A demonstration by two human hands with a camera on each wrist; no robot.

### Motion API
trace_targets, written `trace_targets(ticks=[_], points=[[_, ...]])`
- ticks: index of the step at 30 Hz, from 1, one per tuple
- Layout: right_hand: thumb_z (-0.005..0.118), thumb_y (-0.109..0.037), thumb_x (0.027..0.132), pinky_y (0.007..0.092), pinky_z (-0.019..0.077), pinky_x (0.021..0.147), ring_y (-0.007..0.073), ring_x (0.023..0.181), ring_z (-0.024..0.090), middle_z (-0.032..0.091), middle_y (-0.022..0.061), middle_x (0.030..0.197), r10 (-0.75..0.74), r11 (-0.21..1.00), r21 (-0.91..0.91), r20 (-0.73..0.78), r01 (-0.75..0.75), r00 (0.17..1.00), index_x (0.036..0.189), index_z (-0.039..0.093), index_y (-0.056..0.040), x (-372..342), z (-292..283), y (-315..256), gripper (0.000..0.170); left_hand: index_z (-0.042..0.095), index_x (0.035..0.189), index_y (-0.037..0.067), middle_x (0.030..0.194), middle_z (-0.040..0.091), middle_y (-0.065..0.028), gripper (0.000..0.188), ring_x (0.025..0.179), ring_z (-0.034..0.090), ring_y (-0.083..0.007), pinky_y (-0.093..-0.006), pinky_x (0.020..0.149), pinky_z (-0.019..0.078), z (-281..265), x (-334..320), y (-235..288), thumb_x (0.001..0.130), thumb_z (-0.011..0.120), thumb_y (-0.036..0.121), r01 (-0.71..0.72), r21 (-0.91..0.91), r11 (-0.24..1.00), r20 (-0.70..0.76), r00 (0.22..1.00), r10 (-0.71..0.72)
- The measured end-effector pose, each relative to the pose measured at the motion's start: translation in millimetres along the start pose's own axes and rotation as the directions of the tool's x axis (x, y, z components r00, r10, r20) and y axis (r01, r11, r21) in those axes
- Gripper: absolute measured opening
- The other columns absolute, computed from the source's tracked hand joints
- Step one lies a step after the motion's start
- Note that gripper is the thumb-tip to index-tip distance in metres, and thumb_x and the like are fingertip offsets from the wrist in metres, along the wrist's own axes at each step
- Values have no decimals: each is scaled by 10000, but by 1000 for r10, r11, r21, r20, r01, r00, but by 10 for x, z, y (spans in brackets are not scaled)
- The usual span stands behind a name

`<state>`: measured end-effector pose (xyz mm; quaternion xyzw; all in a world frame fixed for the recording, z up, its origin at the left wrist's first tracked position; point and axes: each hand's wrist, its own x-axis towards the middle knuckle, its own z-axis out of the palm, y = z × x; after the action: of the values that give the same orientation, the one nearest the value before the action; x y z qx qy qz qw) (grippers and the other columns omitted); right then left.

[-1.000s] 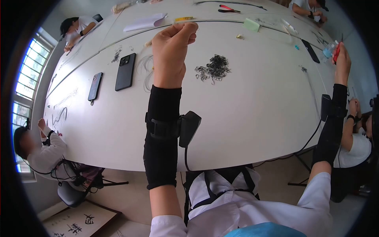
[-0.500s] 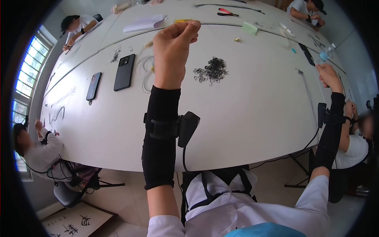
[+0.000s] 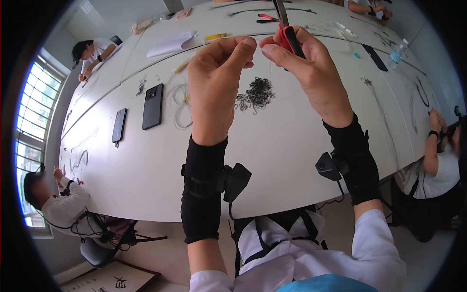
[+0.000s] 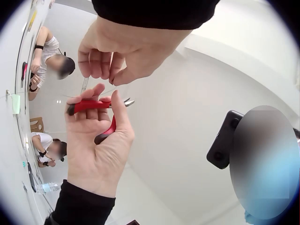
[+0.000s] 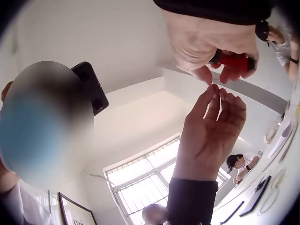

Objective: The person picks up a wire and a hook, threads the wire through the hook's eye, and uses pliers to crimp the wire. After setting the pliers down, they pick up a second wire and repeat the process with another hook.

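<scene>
My left hand (image 3: 214,87) is raised over the table, thumb and index fingertips pinched together on what looks like a thin strand; its end is too fine to make out. Close on its right, my right hand (image 3: 321,73) holds red-handled pliers (image 3: 289,38), metal jaws pointing away. The left wrist view shows the pliers (image 4: 93,105) lying across the right palm under the curled fingers, a faint strand near the fingertips. In the right wrist view the fingertips of both hands nearly meet. Below them on the table lies a pile of small black curled pieces (image 3: 258,95).
Two phones, one larger (image 3: 152,107) and one smaller (image 3: 119,125), lie left beside a coil of pale strands (image 3: 181,104). Farther back are white paper (image 3: 170,44), a yellow tool (image 3: 216,36) and more red-handled pliers (image 3: 266,18). A bottle (image 3: 398,52) stands right; other people sit around.
My right hand has come in from the far right with the pliers, up to my left hand. The left hand keeps its pinch and sits slightly lower in view.
</scene>
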<state>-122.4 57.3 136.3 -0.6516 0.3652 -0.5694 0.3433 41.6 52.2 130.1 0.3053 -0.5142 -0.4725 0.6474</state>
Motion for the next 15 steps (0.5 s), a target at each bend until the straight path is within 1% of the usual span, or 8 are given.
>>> trace_targets(ticks=[2, 3, 5, 8, 11, 14, 15], points=[[742, -220, 898, 218, 450, 723, 90, 751, 570, 616, 18, 813, 14, 998, 63, -34, -12, 999, 928, 602, -47, 32, 41, 26, 224, 716, 995, -34, 883, 687, -53, 210, 821, 632, -124, -281, 813, 509, 0, -19, 16, 912, 728, 159, 37, -23, 999, 11, 999, -36], [729, -231, 908, 237, 455, 760, 99, 791, 583, 624, 22, 851, 50, 996, 77, -13, -49, 999, 955, 607, -57, 29, 35, 31, 217, 715, 1005, -25, 905, 688, -59, 187, 835, 644, -131, -296, 832, 523, -1, -21, 18, 928, 715, 145, 55, -34, 998, 17, 998, -55], [703, -254, 930, 274, 466, 834, 118, 871, 609, 641, 30, 927, 125, 986, 104, 31, -128, 992, 1010, 619, -78, -2, 15, 41, 211, 716, 1003, -17, 887, 681, -46, 170, 814, 633, -121, -289, 816, 516, 1, -26, -5, 930, 707, 137, 73, -81, 994, 33, 997, -70], [684, -231, 938, 278, 474, 824, 121, 871, 615, 634, 37, 923, 186, 949, 249, 62, -195, 981, 1007, 614, -65, -5, 27, 66, 193, 717, 1005, -11, 866, 671, -34, 158, 796, 622, -108, -281, 807, 509, 32, -34, -50, 935, 695, 129, 98, -116, 988, 55, 994, -92], [664, -210, 946, 282, 481, 819, 129, 874, 616, 629, 44, 923, 226, 914, 325, 87, -242, 970, 1004, 609, -52, -4, 0, 64, 177, 716, 1024, -8, 859, 666, -27, 161, 794, 617, -104, -281, 802, 509, 47, -38, -80, 941, 684, 127, 112, -124, 986, 83, 991, -102], [689, -209, 914, 264, 511, 772, 134, 801, 638, 652, 52, 874, 224, 879, 420, 51, -224, 973, 962, 619, -27, 0, -28, 103, 200, 711, 1061, -6, 864, 670, -25, 182, 802, 616, -103, -281, 797, 513, 47, -43, -97, 948, 677, 133, 115, -105, 988, 120, 987, -103], [682, -208, 917, 267, 514, 778, 136, 809, 641, 654, 57, 887, 219, 868, 439, 77, -230, 973, 971, 622, -25, -1, -46, 102, 199, 709, 1075, -5, 867, 671, -25, 192, 806, 616, -102, -281, 796, 514, 45, -44, -101, 951, 674, 136, 116, -96, 989, 133, 986, -103]])
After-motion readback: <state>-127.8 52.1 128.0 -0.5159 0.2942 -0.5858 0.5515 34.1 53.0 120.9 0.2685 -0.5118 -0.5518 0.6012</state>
